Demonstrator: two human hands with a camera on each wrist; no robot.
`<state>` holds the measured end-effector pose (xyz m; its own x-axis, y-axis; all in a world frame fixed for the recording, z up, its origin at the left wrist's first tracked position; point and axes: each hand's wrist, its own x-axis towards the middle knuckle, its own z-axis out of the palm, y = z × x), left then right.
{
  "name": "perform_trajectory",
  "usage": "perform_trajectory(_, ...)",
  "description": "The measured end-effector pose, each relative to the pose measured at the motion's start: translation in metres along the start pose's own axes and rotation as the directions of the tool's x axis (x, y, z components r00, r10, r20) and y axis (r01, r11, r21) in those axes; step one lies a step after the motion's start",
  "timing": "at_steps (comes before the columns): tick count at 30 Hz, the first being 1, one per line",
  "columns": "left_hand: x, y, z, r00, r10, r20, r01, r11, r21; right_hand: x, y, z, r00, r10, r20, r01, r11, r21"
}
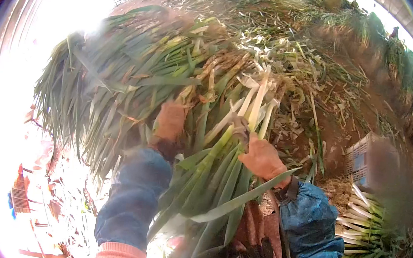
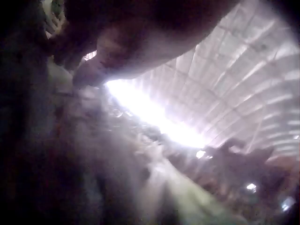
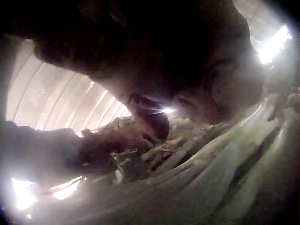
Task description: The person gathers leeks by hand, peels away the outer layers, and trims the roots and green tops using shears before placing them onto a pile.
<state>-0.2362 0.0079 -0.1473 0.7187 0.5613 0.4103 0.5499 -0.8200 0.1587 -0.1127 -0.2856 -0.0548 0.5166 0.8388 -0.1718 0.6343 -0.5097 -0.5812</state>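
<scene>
Gripping a bundle of green onions (image 1: 214, 155) held up before the body, the gloved right hand (image 1: 262, 157) curls its fingers round the pale stalks. The gloved left hand (image 1: 169, 120) presses against the leaves; finger state cannot be told. Trimmed stalks (image 1: 363, 216) lie stacked beside a crate (image 1: 359, 157).

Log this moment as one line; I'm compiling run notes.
left hand: grips leek bundle | right hand: grips same bundle | trimmed leeks: stacked on ground by crate
</scene>
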Motion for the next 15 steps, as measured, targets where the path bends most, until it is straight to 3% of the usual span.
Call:
perform_trajectory(1,0.000,0.018,-0.052,0.981,-0.065,0.185,-0.004,0.937,0.349,-0.001,-0.005,0.002,1.000,-0.031,0.005,0.031,0.999,0.025)
perform_trajectory(4,0.002,-0.007,-0.056,0.861,-0.363,0.357,0.268,0.919,0.289,0.002,-0.015,0.017,0.991,-0.131,-0.038,0.133,0.989,0.061)
perform_trajectory(6,-0.002,-0.014,-0.062,0.882,-0.356,0.308,0.293,0.928,0.231,-0.002,-0.026,0.020,0.962,-0.274,-0.020,0.273,0.962,-0.021)
perform_trajectory(8,-0.002,-0.012,-0.068,0.889,-0.352,0.294,0.310,0.933,0.181,-0.007,-0.037,0.023,0.955,-0.297,0.005,0.297,0.954,-0.030)
perform_trajectory(10,-0.002,0.004,-0.088,0.877,-0.354,0.326,0.323,0.935,0.147,-0.013,-0.048,0.029,0.978,-0.204,0.043,0.202,0.979,0.036)
perform_trajectory(15,-0.021,0.048,-0.116,0.885,-0.336,0.323,0.300,0.941,0.156,-0.040,-0.069,0.024,0.961,-0.229,0.154,0.215,0.971,0.100)
